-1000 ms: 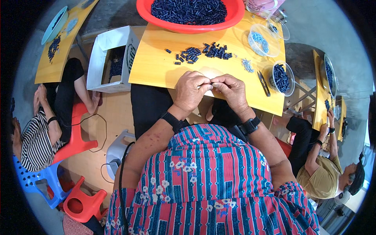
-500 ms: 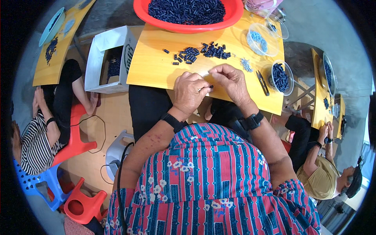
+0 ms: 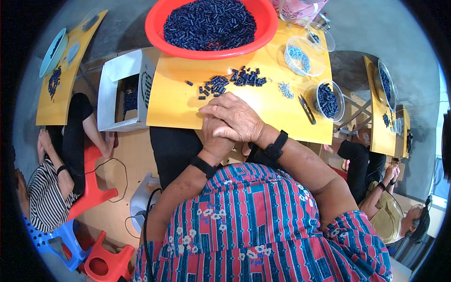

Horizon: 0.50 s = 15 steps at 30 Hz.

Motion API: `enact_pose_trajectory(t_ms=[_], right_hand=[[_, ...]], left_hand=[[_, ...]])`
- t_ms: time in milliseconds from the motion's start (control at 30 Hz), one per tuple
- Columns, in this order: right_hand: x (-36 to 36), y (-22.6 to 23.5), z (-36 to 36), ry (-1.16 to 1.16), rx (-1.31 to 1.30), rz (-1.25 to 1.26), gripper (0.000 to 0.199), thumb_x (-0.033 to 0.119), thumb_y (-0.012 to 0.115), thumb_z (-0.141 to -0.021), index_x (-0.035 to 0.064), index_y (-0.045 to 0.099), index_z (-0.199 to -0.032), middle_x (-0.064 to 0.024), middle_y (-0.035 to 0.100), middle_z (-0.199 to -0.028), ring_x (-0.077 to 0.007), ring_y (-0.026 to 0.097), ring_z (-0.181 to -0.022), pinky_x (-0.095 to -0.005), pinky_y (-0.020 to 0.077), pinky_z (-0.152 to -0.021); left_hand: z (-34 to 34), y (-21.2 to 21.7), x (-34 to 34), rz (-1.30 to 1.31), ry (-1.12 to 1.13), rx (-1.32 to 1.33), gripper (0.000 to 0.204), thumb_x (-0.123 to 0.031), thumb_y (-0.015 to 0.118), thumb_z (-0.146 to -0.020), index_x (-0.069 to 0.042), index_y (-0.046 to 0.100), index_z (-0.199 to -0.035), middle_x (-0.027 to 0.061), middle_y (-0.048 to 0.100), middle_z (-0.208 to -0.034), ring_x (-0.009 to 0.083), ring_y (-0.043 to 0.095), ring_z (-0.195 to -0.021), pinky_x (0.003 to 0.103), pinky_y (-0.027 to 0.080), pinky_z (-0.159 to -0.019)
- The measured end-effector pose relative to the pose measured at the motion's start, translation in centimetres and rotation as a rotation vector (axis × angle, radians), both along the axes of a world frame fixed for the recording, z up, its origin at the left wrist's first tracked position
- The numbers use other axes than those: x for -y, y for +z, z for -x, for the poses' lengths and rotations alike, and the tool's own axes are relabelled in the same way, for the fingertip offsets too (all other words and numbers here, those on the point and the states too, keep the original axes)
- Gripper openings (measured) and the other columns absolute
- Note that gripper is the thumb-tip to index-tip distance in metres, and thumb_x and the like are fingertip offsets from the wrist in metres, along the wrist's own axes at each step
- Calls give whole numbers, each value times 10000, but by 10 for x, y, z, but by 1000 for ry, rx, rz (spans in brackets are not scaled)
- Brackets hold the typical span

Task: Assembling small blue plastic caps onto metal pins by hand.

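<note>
My right hand lies across my left hand at the table's near edge. Its fingers stretch out over the left one, and no object shows in them. The left hand's fingers are mostly hidden beneath, so whether they hold anything cannot be seen. Just beyond the hands, a loose pile of small dark blue tubes is spread over the yellow table. To its right is a little heap of tiny clear-bluish pieces. A black two-pronged tool like tweezers or snips rests farther right.
A red basin full of dark tubes stands at the far side. On the right are a clear tub of dark tubes and another clear tub of light blue bits. A white carton stands left; people sit at both sides.
My right hand has moved left and come down over my left hand. The small dark piece seen at my left fingertips is out of sight. The view has shifted slightly.
</note>
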State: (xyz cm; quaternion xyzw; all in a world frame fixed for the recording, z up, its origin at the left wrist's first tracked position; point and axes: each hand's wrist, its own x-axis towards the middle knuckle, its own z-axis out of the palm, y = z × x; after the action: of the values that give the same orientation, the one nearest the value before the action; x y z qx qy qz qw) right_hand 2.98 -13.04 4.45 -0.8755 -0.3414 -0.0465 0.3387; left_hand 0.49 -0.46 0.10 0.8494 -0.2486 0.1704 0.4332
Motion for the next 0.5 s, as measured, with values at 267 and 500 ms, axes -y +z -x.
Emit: enact_pose_trajectory(t_ms=[267,500], right_hand=[[2,4,3,32,-34,7,799,753,463,-797,89,609,-1217,-154,594,-1090,-356,542,-1016,-448,415,-945],[2,5,3,21,-41,-4,785,733,510,-789,77,619,-1205,-156,597,-1070,-357,550,-989,-445,435,-924]], left_hand=[[-1,11,-3,46,-124,-109,587,-463,815,-567,-86,698,-1002,109,655,-1013,327,584,-1029,465,438,-887],[1,-2,-6,12,-122,-102,489,-387,799,-635,-75,694,-996,110,653,-1000,321,567,-1061,459,438,-885]])
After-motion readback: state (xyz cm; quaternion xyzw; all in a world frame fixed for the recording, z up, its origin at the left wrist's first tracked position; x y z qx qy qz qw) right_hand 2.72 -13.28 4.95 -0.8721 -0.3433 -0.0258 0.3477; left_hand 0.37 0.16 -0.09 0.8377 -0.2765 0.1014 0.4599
